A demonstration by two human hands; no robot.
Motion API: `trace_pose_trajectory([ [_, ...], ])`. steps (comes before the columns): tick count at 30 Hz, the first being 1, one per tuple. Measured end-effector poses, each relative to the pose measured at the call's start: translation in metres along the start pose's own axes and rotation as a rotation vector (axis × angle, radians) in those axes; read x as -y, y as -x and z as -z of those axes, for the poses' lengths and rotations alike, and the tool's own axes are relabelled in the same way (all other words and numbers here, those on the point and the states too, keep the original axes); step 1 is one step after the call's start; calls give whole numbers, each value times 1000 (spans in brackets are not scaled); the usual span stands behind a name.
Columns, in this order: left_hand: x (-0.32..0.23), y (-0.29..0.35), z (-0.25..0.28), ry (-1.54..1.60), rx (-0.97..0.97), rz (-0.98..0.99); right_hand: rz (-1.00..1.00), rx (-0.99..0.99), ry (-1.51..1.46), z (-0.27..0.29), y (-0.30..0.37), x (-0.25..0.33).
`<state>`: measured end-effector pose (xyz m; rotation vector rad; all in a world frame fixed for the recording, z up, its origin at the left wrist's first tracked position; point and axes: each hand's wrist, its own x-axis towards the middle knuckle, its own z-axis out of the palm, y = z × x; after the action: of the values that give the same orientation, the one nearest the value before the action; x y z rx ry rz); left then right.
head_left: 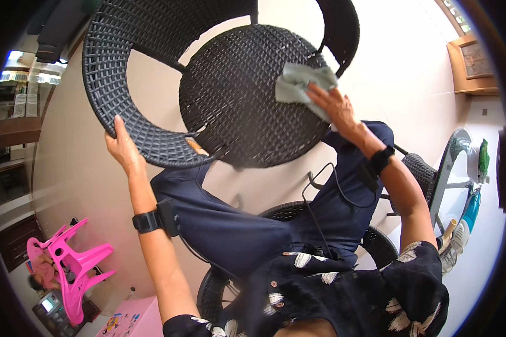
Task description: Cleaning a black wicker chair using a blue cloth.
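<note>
A black woven wicker chair (247, 95) stands tilted before my knees, its round seat facing me and its curved back band (113, 84) sweeping round the left and far sides. My left hand (125, 149) grips the rim of that band at its lower left, thumb on the near face; its other fingers are hidden behind the weave. Under my right hand (336, 109) a pale grey-green cloth (302, 84) lies pressed against the right part of the seat. The fingers rest stretched over the cloth, and part of it hangs below the hand.
I sit on another black wicker chair (379, 247). A cable (320, 224) crosses my lap. At the lower left are a pink plastic chair (76, 267) and a pink box (130, 320). Another wicker piece (419, 174) and a grey-framed rack (447, 168) with shoes stand to the right.
</note>
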<state>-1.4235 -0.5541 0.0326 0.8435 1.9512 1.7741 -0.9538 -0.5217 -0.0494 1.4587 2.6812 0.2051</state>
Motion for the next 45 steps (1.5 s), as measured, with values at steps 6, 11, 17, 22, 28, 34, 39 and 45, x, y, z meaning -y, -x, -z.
trace_pose_trajectory([
  [6,8,5,-9,-164,58,-128,-326,-24,-110,-13,-42,-29],
  [11,1,16,-16,-280,-50,-197,-282,-12,3,-4,-31,-13],
  [17,-5,18,-11,-218,-78,-202,-304,153,-23,19,3,85],
  [22,4,15,-12,-166,-80,-218,-107,118,-21,35,6,185],
  [28,-1,21,-19,-171,-66,-175,-54,78,-663,36,-38,253],
  [34,-2,19,-14,-179,-74,-202,-174,-75,-1113,61,-60,269],
  [39,2,15,-15,-222,-86,-184,82,-214,-1476,128,-85,285],
  [45,3,15,-13,-218,-89,-196,174,-323,-1174,128,-93,288],
])
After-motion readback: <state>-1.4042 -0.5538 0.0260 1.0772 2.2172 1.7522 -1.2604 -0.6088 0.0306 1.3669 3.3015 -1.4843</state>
